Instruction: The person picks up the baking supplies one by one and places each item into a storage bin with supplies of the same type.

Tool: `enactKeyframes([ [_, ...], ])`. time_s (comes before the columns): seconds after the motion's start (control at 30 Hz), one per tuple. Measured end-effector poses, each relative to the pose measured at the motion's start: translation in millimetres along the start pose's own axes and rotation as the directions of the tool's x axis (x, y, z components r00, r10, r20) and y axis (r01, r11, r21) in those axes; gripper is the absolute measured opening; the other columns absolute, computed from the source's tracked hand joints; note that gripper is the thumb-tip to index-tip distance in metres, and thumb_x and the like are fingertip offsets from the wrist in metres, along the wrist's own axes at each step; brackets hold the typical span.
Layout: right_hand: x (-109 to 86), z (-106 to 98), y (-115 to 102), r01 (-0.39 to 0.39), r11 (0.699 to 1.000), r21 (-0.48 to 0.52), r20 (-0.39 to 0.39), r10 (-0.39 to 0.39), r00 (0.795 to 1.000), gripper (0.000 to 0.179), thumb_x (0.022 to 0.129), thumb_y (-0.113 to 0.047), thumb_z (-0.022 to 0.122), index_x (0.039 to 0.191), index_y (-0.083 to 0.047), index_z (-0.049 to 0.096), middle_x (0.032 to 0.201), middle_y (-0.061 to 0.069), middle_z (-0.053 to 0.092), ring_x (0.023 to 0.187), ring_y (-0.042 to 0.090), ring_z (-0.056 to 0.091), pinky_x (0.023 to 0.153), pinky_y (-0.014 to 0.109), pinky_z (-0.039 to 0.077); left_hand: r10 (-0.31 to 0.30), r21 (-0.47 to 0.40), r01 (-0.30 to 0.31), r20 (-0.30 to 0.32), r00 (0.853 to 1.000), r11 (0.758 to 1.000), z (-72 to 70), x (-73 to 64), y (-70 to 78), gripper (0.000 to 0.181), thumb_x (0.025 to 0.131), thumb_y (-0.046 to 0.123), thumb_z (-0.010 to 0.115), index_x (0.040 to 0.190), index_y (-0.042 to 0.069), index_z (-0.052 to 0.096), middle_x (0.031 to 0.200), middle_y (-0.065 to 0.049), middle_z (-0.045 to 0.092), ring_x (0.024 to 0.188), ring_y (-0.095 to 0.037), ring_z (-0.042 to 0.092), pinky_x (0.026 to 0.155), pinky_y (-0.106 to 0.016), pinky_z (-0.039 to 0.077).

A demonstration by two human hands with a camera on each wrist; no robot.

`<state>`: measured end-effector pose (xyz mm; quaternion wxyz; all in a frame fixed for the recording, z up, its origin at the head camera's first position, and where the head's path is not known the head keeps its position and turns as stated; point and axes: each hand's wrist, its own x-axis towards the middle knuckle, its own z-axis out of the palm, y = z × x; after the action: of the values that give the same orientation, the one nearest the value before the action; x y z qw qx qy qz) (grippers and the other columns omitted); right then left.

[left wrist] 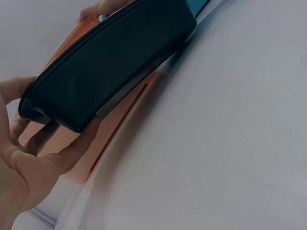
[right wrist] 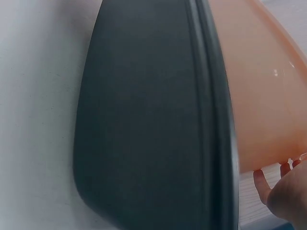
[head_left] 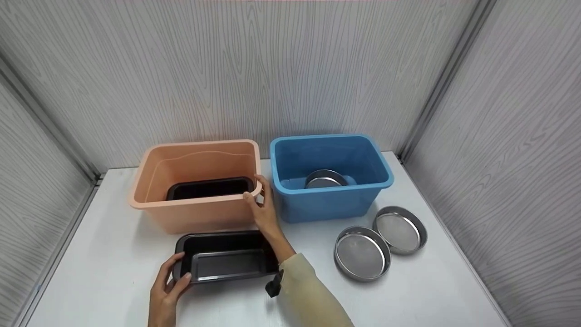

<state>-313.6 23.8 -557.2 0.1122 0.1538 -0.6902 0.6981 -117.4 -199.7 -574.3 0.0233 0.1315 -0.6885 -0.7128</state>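
Note:
My left hand (head_left: 168,288) grips the left end of a black loaf pan (head_left: 227,263), thumb over the near rim. In the left wrist view the pan (left wrist: 110,62) is raised off the white table, its underside showing. My right hand (head_left: 264,211) holds the near right corner of the peach bin (head_left: 195,220), its thumb on the front rim and fingers along the right side. The right forearm passes over the pan's right end and hides it. Another black loaf pan (head_left: 211,188) lies inside the peach bin.
A blue bin (head_left: 327,204) stands right of the peach one, with a round metal cake pan (head_left: 324,178) inside. Two more round cake pans (head_left: 362,254) lie on the table (head_left: 431,290) at the right, touching each other. Pale wood-grain walls (head_left: 281,68) enclose the back and sides.

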Motion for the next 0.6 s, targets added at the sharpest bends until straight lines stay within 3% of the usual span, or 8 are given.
enactKeyframes([
  [0.27, -0.5, 0.8, -1.5, 0.001, 1.0, -0.001, -0.005, -0.001, 1.0, 0.059, 0.104, -0.022, 0.065, 0.157, -0.018, 0.04, 0.162, 0.004, 0.037, 0.133, 0.029, 0.047, 0.1, 0.052, 0.051, 0.002, -0.016, -0.002, -0.02, 1.0, 1.0, -2.0, -1.8, 2.2, 0.053, 0.104, 0.013, 0.063, 0.154, 0.015, 0.043, 0.163, -0.006, 0.027, 0.123, -0.016, 0.056, 0.09, -0.024, 0.057],
  [0.6, 0.2, -0.8, -0.3, 0.03, 1.0, 0.009, 0.013, -0.03, 0.999, 0.057, 0.105, -0.019, 0.062, 0.158, -0.021, 0.039, 0.164, 0.005, 0.036, 0.139, 0.031, 0.043, 0.106, 0.053, 0.047, 0.046, -0.036, -0.048, -0.069, 0.997, 0.998, -12.7, -5.0, 3.4, 0.049, 0.105, 0.005, 0.054, 0.153, 0.01, 0.043, 0.16, -0.007, 0.03, 0.119, -0.006, 0.058, 0.09, -0.021, 0.057],
])
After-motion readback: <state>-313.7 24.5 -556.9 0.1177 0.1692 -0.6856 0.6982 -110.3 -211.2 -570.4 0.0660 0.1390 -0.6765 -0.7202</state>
